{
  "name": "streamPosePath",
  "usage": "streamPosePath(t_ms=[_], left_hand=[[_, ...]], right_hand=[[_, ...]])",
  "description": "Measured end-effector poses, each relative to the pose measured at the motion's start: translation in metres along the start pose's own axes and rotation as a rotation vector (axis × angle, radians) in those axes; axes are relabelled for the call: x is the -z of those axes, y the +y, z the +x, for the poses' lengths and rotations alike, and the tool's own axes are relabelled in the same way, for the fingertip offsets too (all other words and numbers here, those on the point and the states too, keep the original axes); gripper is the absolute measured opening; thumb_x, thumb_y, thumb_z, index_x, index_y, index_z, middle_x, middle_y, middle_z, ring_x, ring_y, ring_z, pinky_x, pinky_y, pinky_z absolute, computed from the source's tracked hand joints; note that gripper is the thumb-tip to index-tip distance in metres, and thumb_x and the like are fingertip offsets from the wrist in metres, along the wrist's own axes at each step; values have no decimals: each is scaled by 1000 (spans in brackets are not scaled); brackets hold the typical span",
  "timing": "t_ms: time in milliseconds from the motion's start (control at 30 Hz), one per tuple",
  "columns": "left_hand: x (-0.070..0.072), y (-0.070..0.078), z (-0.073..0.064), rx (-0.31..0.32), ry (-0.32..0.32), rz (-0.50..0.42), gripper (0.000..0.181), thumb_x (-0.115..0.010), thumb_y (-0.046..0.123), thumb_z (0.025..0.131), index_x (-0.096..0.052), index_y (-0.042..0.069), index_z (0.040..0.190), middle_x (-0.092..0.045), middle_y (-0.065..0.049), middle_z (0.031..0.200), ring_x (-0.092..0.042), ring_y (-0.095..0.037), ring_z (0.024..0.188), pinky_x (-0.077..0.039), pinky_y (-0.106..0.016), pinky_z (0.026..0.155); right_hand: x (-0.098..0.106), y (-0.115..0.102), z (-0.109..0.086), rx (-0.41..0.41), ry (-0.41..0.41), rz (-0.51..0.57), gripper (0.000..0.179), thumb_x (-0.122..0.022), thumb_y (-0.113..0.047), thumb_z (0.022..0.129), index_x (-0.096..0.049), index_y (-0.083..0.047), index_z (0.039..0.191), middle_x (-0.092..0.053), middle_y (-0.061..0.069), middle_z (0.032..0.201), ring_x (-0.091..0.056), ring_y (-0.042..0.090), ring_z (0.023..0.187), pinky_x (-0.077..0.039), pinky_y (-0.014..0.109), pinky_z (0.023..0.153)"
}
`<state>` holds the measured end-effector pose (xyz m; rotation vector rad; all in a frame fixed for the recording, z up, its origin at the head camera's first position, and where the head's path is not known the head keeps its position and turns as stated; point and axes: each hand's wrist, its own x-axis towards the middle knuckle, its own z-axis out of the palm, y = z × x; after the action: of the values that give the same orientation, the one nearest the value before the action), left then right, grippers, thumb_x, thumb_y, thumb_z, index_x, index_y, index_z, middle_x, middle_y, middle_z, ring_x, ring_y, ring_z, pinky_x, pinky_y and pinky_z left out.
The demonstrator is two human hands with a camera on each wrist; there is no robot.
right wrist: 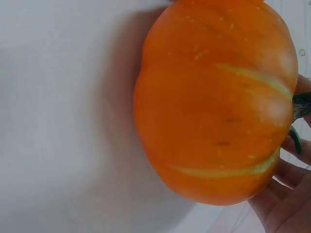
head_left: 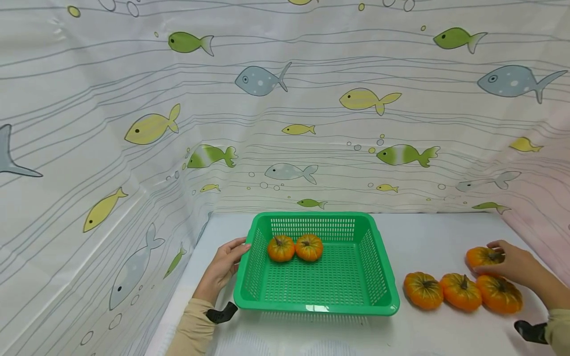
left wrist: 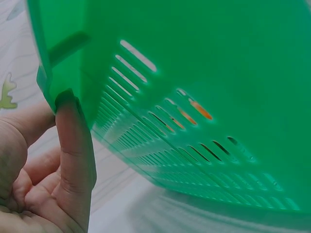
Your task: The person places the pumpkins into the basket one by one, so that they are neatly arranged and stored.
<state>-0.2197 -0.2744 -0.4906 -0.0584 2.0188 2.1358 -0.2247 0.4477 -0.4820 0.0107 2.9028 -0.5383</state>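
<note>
A green plastic basket point(head_left: 338, 284) stands on the table with two small orange pumpkins, a left one point(head_left: 281, 249) and a right one point(head_left: 309, 247), side by side at its back left. My left hand point(head_left: 224, 262) grips the basket's left rim between thumb and fingers; the left wrist view shows a finger point(left wrist: 73, 150) under the rim. At the far right, my right hand point(head_left: 512, 264) holds a pumpkin point(head_left: 476, 257), fingers behind it and thumb in front. A large pumpkin point(right wrist: 214, 107) fills the right wrist view and hides part of that hand.
In front of the held pumpkin, three more lie in a row: a left one point(head_left: 424, 290), a middle one point(head_left: 461, 291) and a right one point(head_left: 499, 294). A fish-patterned curtain point(head_left: 329, 148) encloses the white table point(head_left: 427, 237) at the back and sides.
</note>
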Motion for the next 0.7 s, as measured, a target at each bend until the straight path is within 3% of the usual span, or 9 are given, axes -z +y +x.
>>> streamPosePath(t_ms=[700], left_hand=[[0,-1,0,2,3,-12,54,-62,16,105,-42,-2,152,-72,5,110,-75,-7,90,-65,-25,76]], right_hand=[[-3,-2,3,18,53,11,100,-79,-59,84,-43,19,136,-44,49,129,-48,60,108,-51,75,87]])
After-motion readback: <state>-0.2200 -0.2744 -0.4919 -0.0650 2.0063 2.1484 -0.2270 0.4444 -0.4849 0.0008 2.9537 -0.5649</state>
